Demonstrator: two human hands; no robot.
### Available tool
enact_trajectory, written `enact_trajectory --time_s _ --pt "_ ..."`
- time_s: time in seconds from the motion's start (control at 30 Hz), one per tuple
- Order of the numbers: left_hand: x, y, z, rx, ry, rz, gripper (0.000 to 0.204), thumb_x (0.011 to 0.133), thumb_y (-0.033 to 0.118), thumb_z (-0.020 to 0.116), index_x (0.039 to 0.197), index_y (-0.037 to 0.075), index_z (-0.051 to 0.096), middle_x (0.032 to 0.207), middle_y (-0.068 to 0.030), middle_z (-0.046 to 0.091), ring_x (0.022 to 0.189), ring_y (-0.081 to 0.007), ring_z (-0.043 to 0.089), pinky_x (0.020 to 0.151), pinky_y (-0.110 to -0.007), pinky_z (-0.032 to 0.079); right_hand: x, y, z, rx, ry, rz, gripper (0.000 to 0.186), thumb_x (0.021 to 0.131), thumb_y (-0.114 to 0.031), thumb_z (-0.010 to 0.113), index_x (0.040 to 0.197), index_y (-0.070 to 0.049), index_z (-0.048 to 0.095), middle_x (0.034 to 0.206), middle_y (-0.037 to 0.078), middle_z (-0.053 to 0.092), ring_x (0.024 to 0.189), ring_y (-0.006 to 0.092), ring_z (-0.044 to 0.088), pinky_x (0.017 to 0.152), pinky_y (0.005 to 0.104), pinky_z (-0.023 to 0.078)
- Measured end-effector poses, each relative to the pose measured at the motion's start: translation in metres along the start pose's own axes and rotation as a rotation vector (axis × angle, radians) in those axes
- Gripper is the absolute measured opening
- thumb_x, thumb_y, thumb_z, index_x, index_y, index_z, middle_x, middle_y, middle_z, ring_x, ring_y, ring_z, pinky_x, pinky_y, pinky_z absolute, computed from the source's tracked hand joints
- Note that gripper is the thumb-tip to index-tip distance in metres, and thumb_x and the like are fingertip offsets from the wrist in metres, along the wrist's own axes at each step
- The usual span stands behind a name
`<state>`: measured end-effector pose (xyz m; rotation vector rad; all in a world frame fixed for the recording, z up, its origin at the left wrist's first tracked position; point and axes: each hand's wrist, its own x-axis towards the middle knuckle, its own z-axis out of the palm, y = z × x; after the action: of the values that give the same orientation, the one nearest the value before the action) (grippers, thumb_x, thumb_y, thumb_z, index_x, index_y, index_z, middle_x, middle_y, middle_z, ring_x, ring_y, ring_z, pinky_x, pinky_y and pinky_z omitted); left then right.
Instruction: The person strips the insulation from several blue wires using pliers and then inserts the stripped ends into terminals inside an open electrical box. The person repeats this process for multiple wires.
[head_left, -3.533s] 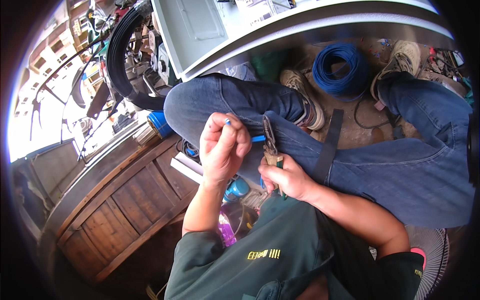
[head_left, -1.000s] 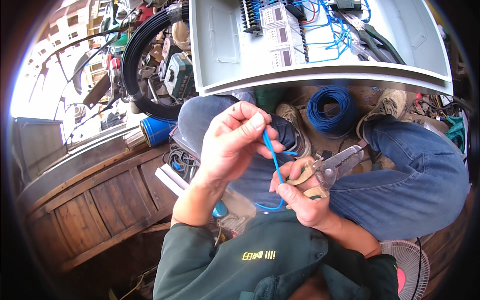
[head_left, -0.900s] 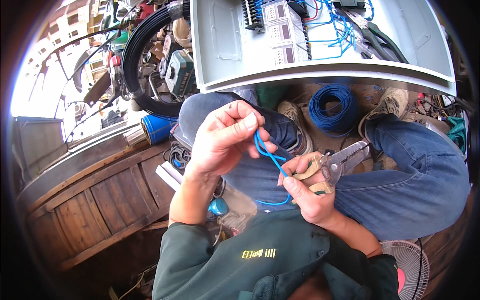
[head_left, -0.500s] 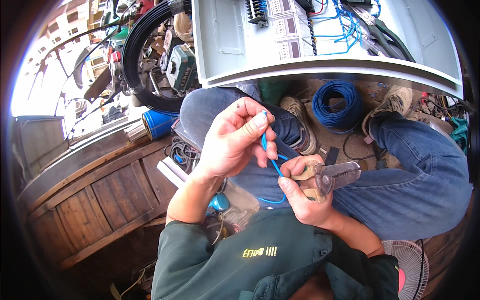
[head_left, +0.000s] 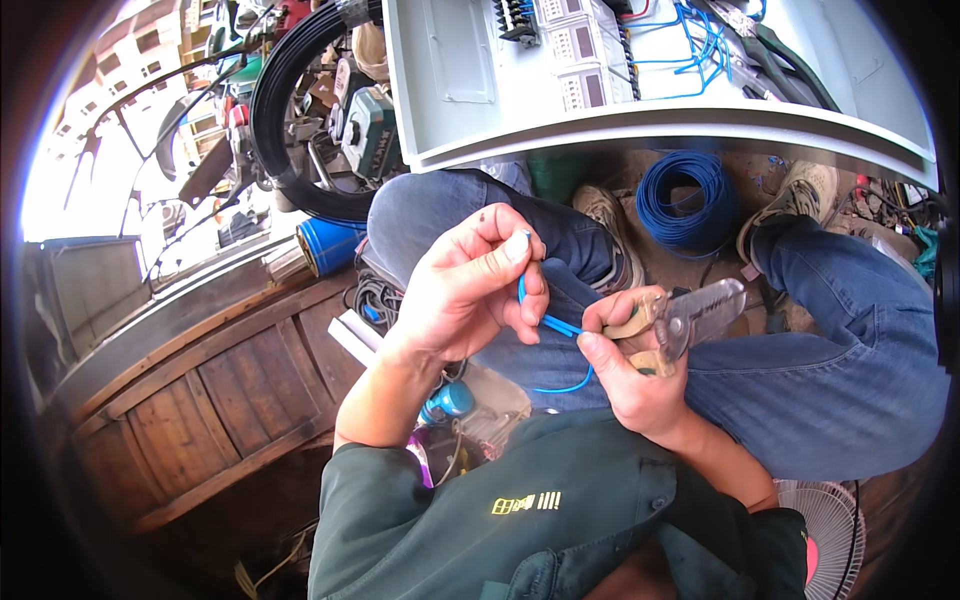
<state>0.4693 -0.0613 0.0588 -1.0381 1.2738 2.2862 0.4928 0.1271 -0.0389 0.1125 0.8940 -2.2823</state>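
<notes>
A thin blue wire (head_left: 562,327) runs between my two hands above my lap. My left hand (head_left: 462,285) pinches its end between thumb and forefinger, the other fingers curled in. My right hand (head_left: 640,390) holds the wire between thumb and forefinger, and in the same grip has wire strippers (head_left: 705,312) with tan handles and flat toothed metal jaws. The jaws point right, away from the wire. A loose loop of the wire hangs over my thigh below the hands.
An open white electrical cabinet (head_left: 445,150) lies ahead, with meter modules (head_left: 583,88), blue wiring and black-handled pliers (head_left: 775,65) inside. Between my feet is a coil of blue wire (head_left: 655,225). A black cable coil (head_left: 265,120) stands left, a fan (head_left: 825,520) lower right.
My right hand has moved a little right and up with the strippers, drawing the wire flatter between the hands. My left hand keeps its pinch. The whole view has shifted slightly.
</notes>
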Motion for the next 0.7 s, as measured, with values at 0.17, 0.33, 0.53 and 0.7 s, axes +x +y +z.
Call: enact_trajectory --time_s 0.17,0.33,0.53,0.7 --pt "-0.0028 -0.0044 0.0037 0.173 -0.004 0.131 0.013 0.102 0.013 0.052 0.103 -0.001 0.051 0.082 -0.0117 0.054 0.063 -0.0205 0.059 0.049 -0.032 0.058 0.001 -0.0001 -0.0001 -0.011 0.021 0.001 0.031 0.084 0.012 0.065 0.104 -0.004 0.048 0.094 0.008 0.061 0.083 0.0115 0.06 0.076 0.0268 0.049" --pt "-0.0044 -0.0054 0.0024 0.294 -0.014 0.255 0.013 0.101 0.012 0.056 0.102 0.0 0.051 0.079 -0.0111 0.058 0.063 -0.0198 0.063 0.053 -0.033 0.059 0.0016 0.001 0.0014 -0.094 0.002 -0.106 0.03 0.084 0.012 0.064 0.103 -0.004 0.049 0.092 0.007 0.061 0.08 0.0116 0.061 0.073 0.0266 0.049" --pt "-0.0038 -0.0052 0.0044 0.19 -0.023 0.197 0.015 0.1 0.013 0.055 0.097 -0.001 0.05 0.08 -0.0118 0.054 0.06 -0.0213 0.06 0.049 -0.035 0.058 0.0013 0.002 0.0009 -0.063 0.02 -0.061 0.029 0.083 0.011 0.066 0.102 -0.004 0.05 0.091 0.007 0.061 0.079 0.0118 0.06 0.071 0.0266 0.049" --pt "-0.0017 -0.0065 0.0063 0.128 -0.063 0.202 0.02 0.101 0.015 0.053 0.091 0.0 0.048 0.076 -0.0104 0.05 0.056 -0.0189 0.056 0.044 -0.03 0.054 0.0018 0.0038 0.0015 -0.092 0.004 -0.096 0.028 0.083 0.01 0.066 0.101 -0.004 0.05 0.091 0.007 0.062 0.079 0.0123 0.061 0.07 0.0271 0.049"
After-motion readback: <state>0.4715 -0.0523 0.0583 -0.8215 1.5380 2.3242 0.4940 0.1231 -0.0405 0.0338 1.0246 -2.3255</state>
